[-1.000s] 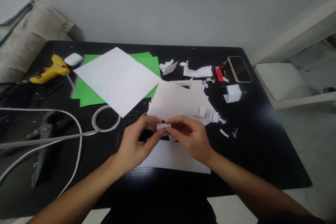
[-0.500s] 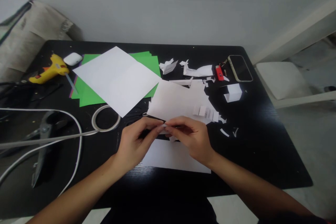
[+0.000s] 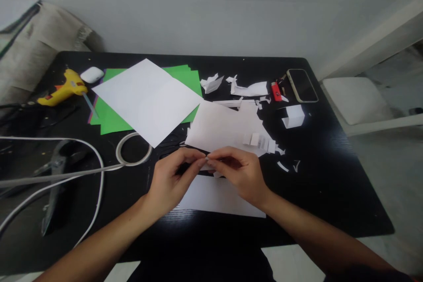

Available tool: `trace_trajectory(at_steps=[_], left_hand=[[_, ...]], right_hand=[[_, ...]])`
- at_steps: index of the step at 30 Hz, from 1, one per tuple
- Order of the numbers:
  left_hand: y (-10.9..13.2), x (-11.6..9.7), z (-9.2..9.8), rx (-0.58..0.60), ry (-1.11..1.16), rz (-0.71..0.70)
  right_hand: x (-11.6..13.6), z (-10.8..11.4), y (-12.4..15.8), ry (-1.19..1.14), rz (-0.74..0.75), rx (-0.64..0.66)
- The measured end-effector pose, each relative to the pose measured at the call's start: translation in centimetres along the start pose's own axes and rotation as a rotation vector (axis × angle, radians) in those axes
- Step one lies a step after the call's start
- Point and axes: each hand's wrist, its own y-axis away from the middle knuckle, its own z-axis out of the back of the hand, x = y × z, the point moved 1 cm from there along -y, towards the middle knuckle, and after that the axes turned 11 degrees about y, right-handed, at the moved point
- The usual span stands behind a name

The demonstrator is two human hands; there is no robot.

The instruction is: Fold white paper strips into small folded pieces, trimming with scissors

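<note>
Fingertip to fingertip, my left hand [image 3: 173,174] and my right hand [image 3: 239,172] pinch a small piece of white paper [image 3: 206,167] between them. Both hands are closed, and most of the piece is hidden behind the fingers. Beneath them lies a white sheet [image 3: 224,198] on the black table. Just beyond the fingers is a larger cut sheet of white paper [image 3: 218,125], with a small folded paper strip [image 3: 259,141] resting on its right part.
White paper [image 3: 147,101] covers green sheets [image 3: 112,116] at back left. Around are a yellow glue gun [image 3: 64,88], a tape roll [image 3: 119,150], white cable [image 3: 101,185], pliers-like tool [image 3: 54,185], paper scraps [image 3: 249,89], a red lighter [image 3: 276,91] and a phone [image 3: 302,86].
My fingertips have shifted very slightly around the small paper piece, and less of it shows between them. Everything else on the table stays in place.
</note>
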Motion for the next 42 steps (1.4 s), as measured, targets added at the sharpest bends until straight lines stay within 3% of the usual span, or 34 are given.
trace_trajectory(at_steps=[11, 18, 42], left_hand=[[0.15, 0.14, 0.04, -0.005, -0.029, -0.007], [0.06, 0.56, 0.29, 0.022, -0.053, 0.072], [0.03, 0.41, 0.09, 0.062, -0.028, 0.02]], right_hand=[[-0.02, 0.0, -0.21, 0.014, -0.02, 0.015], [0.0, 0.11, -0.11, 0.049, -0.007, -0.023], [-0.32, 0.21, -0.28, 0.116, 0.055, 0.049]])
